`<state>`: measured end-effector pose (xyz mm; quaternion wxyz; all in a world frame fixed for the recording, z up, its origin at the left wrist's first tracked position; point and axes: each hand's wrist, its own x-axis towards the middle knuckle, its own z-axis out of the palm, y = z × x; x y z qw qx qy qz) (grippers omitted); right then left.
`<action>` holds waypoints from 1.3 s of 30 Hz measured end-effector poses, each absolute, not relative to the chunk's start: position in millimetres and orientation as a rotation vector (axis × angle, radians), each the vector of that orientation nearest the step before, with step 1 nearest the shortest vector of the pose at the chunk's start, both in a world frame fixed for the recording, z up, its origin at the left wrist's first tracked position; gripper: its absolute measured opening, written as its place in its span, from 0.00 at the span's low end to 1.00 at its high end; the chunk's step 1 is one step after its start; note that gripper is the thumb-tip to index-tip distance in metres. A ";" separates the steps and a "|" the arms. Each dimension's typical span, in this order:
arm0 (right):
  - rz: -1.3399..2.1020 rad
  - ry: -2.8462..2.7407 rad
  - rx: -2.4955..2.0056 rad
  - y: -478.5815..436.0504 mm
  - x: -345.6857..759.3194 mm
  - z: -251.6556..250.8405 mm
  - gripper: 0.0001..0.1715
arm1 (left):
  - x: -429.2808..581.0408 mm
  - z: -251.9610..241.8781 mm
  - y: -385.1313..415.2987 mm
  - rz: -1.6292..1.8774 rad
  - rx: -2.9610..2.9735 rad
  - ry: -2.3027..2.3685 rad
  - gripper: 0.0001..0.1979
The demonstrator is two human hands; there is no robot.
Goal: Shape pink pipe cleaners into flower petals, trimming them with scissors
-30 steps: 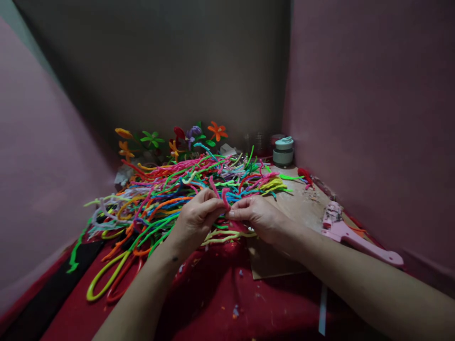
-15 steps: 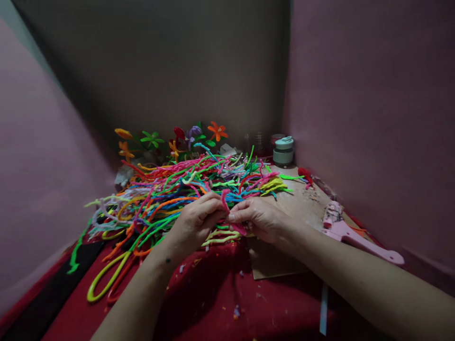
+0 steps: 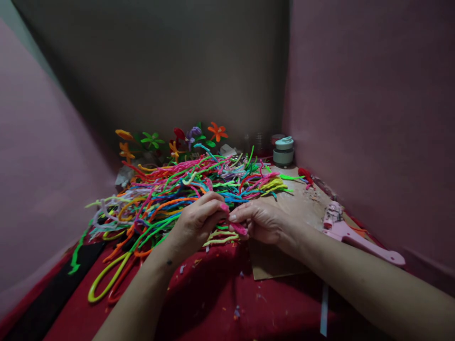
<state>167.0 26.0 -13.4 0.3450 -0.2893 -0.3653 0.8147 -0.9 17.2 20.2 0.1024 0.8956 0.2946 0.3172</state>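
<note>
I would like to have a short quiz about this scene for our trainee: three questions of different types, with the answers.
1. Which colour is the fuzzy strip between the left hand and the right hand?
A) green
B) pink
C) yellow

2. True or false: in the picture, the lidded cup stands to the right of the orange flower.

3. Fill in: the pink tool lies nearer to the ____ hand.

Key: 1. B; 2. True; 3. right.

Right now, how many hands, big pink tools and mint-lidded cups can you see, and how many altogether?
Hands: 2, left hand and right hand
Big pink tool: 1
Mint-lidded cup: 1
Total: 4
</note>
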 end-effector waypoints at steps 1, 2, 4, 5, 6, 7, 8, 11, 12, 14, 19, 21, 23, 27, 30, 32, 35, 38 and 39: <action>2.129 -0.936 -0.748 25.8 167.1 -12.6 0.04 | -1.2 19.6 17.1 0.944 2.649 0.874 0.07; 2.139 -0.929 -0.748 25.6 167.2 -11.6 0.04 | -1.5 19.1 17.0 0.953 2.653 0.878 0.07; 2.139 -0.912 -0.760 25.0 167.1 -10.1 0.03 | -1.8 18.6 16.7 0.965 2.660 0.878 0.07; 2.127 -0.900 -0.768 24.7 167.0 -9.7 0.03 | -1.7 18.8 16.4 0.972 2.667 0.877 0.07; 2.113 -0.891 -0.774 24.4 166.8 -9.7 0.03 | -1.6 19.3 16.1 0.976 2.677 0.876 0.07; 2.095 -0.884 -0.777 24.1 166.7 -10.1 0.03 | -1.4 20.2 15.7 0.979 2.691 0.877 0.07; 2.077 -0.884 -0.775 23.9 166.5 -10.9 0.03 | -1.1 21.3 15.3 0.977 2.705 0.879 0.08; 2.055 -0.887 -0.741 23.2 166.2 -14.2 0.03 | -0.8 25.0 14.3 0.955 2.736 0.877 0.07; 2.053 -0.887 -0.733 23.0 166.1 -15.0 0.03 | -1.0 26.0 14.1 0.948 2.743 0.864 0.07; 2.028 -0.902 -0.741 22.7 165.9 -15.6 0.03 | -1.9 27.0 14.1 0.951 2.756 0.841 0.06; 1.838 -1.050 -0.827 21.7 165.1 -10.1 0.03 | -5.7 22.6 13.9 0.890 2.867 0.890 0.08; 1.737 -1.127 -0.879 20.8 165.4 -6.5 0.03 | -4.8 18.7 11.5 0.802 2.994 0.974 0.10; 1.628 -1.215 -0.965 19.5 165.9 -3.6 0.02 | -0.7 14.8 6.8 0.678 3.136 1.126 0.10; 1.216 -1.587 -1.063 15.8 166.1 -4.5 0.07 | 11.8 13.1 -2.9 0.565 3.080 1.475 0.09; 0.658 -1.876 -0.973 11.4 164.7 -10.3 0.08 | 14.0 19.6 -2.8 0.663 2.594 1.506 0.08; 0.348 -1.982 -0.840 7.8 164.0 -12.8 0.09 | 10.0 25.2 1.4 0.658 2.114 1.411 0.08; 0.107 -2.046 -0.673 1.9 164.4 -10.4 0.10 | 1.6 28.5 9.7 0.621 1.458 1.178 0.06; -0.018 -2.034 -0.609 -2.3 166.7 -3.9 0.11 | -1.1 23.3 15.0 0.562 1.110 0.877 0.07; -0.047 -2.015 -0.599 -3.1 167.7 -2.1 0.11 | -0.2 21.0 15.5 0.557 1.040 0.797 0.07</action>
